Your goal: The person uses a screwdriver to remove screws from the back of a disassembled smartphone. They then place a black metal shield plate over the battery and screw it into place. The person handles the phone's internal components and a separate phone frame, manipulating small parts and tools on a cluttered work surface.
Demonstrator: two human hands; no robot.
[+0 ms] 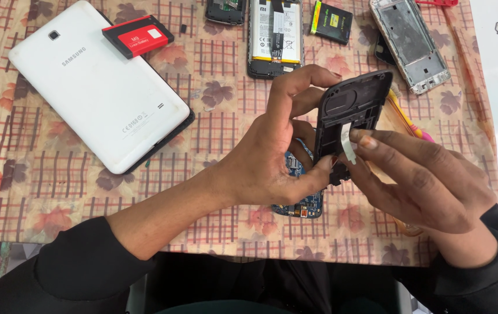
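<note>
**Both hands on a black phone frame**

Left hand [272, 157] grips the black phone frame [351, 119] at centre right; right hand [423, 180] pinches its white strip [347, 142]. A blue circuit board [304, 203] lies half hidden beneath them. Upper left rests a white tablet [95, 87] with a red battery [138, 36]; an opened phone [275, 35] sits above.

Single head-worn view, looking steeply down, close over the table [57, 192]

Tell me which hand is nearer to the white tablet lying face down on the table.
Left. The left hand holds the black phone frame just right of the white tablet; the right hand is farther right, beyond the frame, pinching its white strip.
</note>
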